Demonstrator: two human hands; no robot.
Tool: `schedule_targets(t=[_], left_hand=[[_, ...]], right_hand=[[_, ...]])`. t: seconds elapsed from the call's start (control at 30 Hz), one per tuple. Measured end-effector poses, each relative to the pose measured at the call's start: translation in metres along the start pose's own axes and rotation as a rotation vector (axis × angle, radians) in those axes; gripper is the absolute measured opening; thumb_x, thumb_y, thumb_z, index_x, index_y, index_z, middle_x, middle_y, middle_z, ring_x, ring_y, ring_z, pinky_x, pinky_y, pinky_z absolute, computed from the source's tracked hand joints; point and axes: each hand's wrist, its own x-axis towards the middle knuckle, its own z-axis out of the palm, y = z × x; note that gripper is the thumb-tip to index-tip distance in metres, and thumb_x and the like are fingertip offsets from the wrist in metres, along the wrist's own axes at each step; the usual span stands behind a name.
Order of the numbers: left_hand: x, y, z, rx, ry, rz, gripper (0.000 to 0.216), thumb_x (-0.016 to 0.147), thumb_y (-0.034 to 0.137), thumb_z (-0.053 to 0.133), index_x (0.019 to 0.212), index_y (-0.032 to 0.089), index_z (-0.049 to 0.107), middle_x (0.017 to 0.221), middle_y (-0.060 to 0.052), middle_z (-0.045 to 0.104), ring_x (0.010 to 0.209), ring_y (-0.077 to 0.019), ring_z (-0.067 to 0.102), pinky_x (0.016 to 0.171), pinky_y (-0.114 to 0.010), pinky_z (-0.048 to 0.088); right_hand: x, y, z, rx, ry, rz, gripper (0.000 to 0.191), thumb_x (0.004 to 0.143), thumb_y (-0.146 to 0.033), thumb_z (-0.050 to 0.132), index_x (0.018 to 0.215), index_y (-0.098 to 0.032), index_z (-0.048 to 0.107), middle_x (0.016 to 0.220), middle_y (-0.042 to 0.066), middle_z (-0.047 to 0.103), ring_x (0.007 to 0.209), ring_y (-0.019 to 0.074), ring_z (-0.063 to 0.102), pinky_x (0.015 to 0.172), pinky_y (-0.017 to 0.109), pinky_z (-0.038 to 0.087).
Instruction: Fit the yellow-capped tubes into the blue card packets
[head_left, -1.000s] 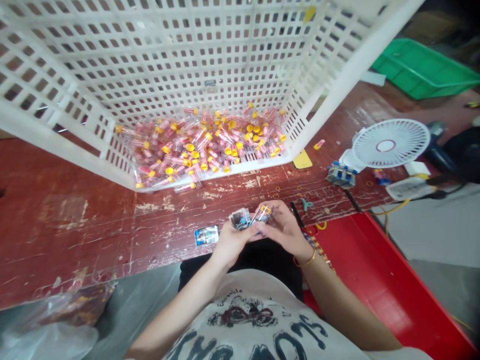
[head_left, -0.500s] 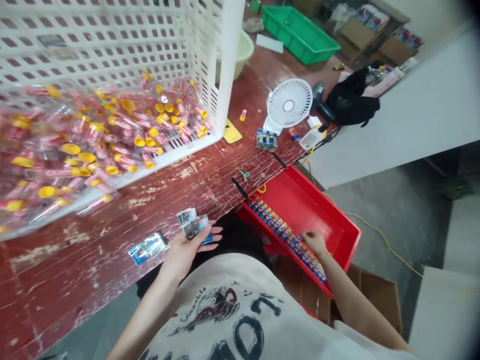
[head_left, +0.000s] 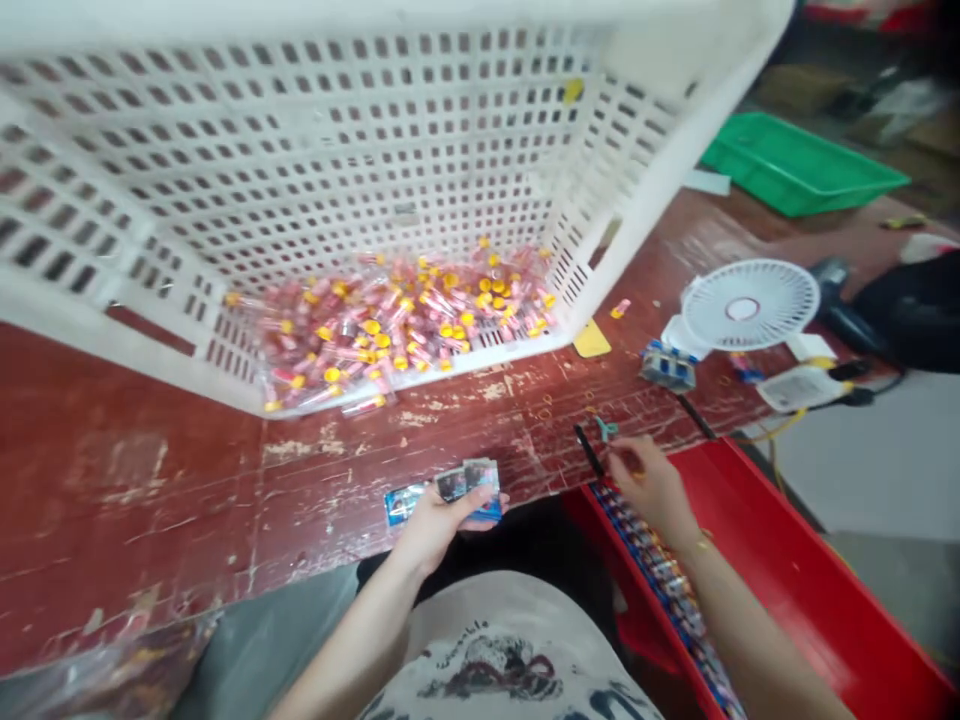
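Note:
My left hand (head_left: 442, 520) is closed round a small fanned stack of printed cards (head_left: 480, 480), dark and blue, at the table's front edge. A blue-and-silver glossy packet (head_left: 403, 503) lies on the table just behind that hand. My right hand (head_left: 652, 490) is over the near left corner of the red tray (head_left: 810, 560), fingers curled together; what they hold, if anything, is too blurred to make out. Close to its fingertips lies a teal, scissor-like piece (head_left: 606, 428). Beneath it, a long row of small colourful packed pieces (head_left: 660, 580) lines the tray's side.
A large white crate (head_left: 390, 130) holds many pink tubes with yellow caps (head_left: 390, 330). Right of it are a yellow card (head_left: 592, 340), a white fan (head_left: 750, 305), a grey-blue bundle (head_left: 667, 367), a power strip (head_left: 802, 385) and a green tray (head_left: 802, 165).
My right hand has moved from partway along the row in the red tray to the tray's table-side corner. The left hand still holds the cards. The view has swung left.

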Motion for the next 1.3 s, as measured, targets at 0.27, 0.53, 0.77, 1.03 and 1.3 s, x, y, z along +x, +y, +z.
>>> schedule_targets(t=[0.27, 0.53, 0.77, 1.03, 1.3], left_hand=[[-0.013, 0.013, -0.019, -0.219, 0.218, 0.061, 0.035, 0.056, 0.03, 0.086, 0.081, 0.011, 0.071, 0.074, -0.008, 0.073, 0.07, -0.0191, 0.069, 0.059, -0.027, 0.057], [-0.003, 0.015, -0.033, -0.259, 0.164, 0.057, 0.034, 0.064, 0.035, 0.081, 0.085, 0.01, 0.07, 0.092, -0.015, 0.073, 0.078, -0.0214, 0.07, 0.07, -0.033, 0.059], [0.013, 0.009, -0.032, -0.115, 0.133, 0.062, 0.044, 0.062, 0.048, 0.078, 0.083, 0.01, 0.072, 0.088, -0.015, 0.074, 0.084, -0.0255, 0.07, 0.072, -0.034, 0.057], [0.006, 0.015, -0.021, -0.034, 0.113, 0.146, 0.034, 0.054, 0.037, 0.084, 0.072, 0.012, 0.072, 0.065, -0.004, 0.07, 0.062, -0.018, 0.067, 0.069, -0.033, 0.057], [0.008, 0.011, -0.019, -0.057, 0.162, 0.128, 0.037, 0.05, 0.034, 0.087, 0.074, 0.011, 0.072, 0.069, -0.005, 0.072, 0.06, -0.0181, 0.067, 0.064, -0.032, 0.058]], right_hand=[[0.13, -0.16, 0.194, 0.12, -0.192, -0.398, 0.015, 0.082, -0.018, 0.059, 0.097, -0.017, 0.058, 0.104, 0.006, 0.058, 0.102, 0.0207, 0.053, 0.094, 0.041, 0.043], [0.118, -0.128, 0.199, 0.261, -0.111, -0.24, 0.012, 0.072, -0.01, 0.059, 0.083, -0.015, 0.061, 0.101, 0.011, 0.057, 0.098, 0.0237, 0.054, 0.096, 0.043, 0.042], [0.079, -0.117, 0.121, 0.53, -0.073, -0.039, 0.024, 0.08, -0.036, 0.061, 0.098, -0.021, 0.053, 0.086, 0.002, 0.065, 0.073, 0.0144, 0.064, 0.07, 0.031, 0.055], [0.072, -0.182, 0.065, 0.463, -0.303, -0.406, 0.01, 0.084, -0.03, 0.063, 0.086, -0.021, 0.059, 0.091, 0.004, 0.066, 0.082, 0.0162, 0.064, 0.075, 0.031, 0.053], [0.078, -0.196, 0.064, 0.304, -0.355, -0.657, 0.006, 0.086, -0.025, 0.059, 0.081, -0.021, 0.059, 0.085, 0.004, 0.065, 0.082, 0.0163, 0.061, 0.079, 0.032, 0.05]])
